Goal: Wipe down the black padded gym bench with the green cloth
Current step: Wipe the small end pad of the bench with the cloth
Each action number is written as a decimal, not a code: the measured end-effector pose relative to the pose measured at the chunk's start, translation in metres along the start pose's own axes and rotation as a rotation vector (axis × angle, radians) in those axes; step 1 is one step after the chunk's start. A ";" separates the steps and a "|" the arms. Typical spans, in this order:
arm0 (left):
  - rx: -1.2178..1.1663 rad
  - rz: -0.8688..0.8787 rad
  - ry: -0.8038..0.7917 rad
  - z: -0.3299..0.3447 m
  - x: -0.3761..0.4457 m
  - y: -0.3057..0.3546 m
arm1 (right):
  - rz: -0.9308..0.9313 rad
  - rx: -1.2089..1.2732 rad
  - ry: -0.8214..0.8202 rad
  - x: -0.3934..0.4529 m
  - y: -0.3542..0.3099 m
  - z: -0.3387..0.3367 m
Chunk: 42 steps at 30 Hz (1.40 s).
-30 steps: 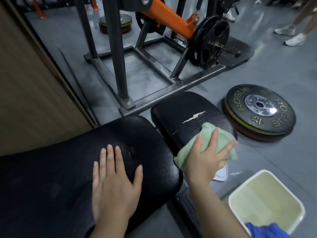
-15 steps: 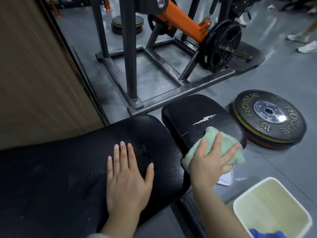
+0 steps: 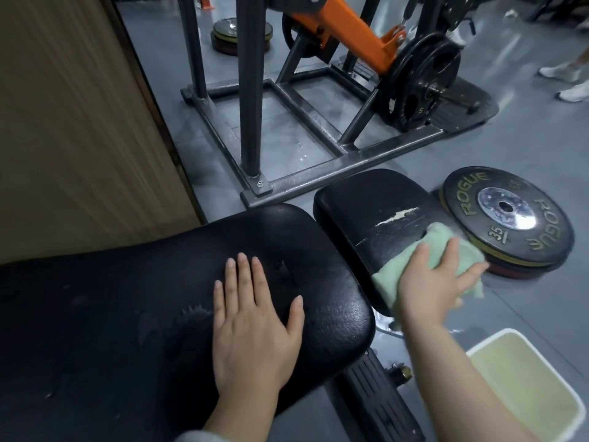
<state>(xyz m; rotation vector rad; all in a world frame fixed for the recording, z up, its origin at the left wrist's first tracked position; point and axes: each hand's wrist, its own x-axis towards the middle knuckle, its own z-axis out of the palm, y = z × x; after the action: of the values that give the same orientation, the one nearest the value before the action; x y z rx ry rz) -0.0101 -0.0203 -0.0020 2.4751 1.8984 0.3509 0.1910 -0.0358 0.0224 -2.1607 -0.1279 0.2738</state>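
The black padded bench has a long back pad [image 3: 127,298] and a smaller seat pad [image 3: 366,202] with a white tear across it. My left hand [image 3: 255,323] lies flat, fingers straight, on the back pad near its right end. My right hand [image 3: 436,282] presses the green cloth [image 3: 446,244] with spread fingers against the near right edge of the seat pad. The cloth hangs partly over the pad's side. Damp streaks show on the back pad left of my left hand.
A stack of Rogue weight plates [image 3: 510,215] lies on the floor right beside the seat pad. A white bin [image 3: 526,387] stands at the lower right. A steel machine frame [image 3: 318,173] with an orange arm sits behind the bench. A wooden wall [image 3: 70,122] is on the left. Someone's feet [image 3: 567,81] are far right.
My right hand has slid the cloth a little rightward toward the seat pad's edge. My left hand stays flat on the back pad. The view has shifted slightly.
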 end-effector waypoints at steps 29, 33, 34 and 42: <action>-0.033 0.282 -0.037 0.003 0.024 0.087 | -0.297 -0.289 -0.258 0.047 0.005 -0.028; -0.046 0.266 -0.047 0.015 0.022 0.088 | -0.436 -0.408 -0.326 0.068 0.008 -0.035; -0.046 0.265 -0.045 0.015 0.022 0.088 | -0.482 -0.449 -0.356 0.075 0.009 -0.038; -0.096 0.231 -0.068 0.014 0.021 0.087 | -0.885 -0.635 -0.614 0.130 0.006 -0.048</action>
<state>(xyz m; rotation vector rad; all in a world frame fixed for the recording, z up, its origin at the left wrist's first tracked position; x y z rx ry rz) 0.0804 -0.0218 -0.0002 2.6096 1.5369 0.3453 0.3291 -0.0526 0.0249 -2.2943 -1.6477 0.3925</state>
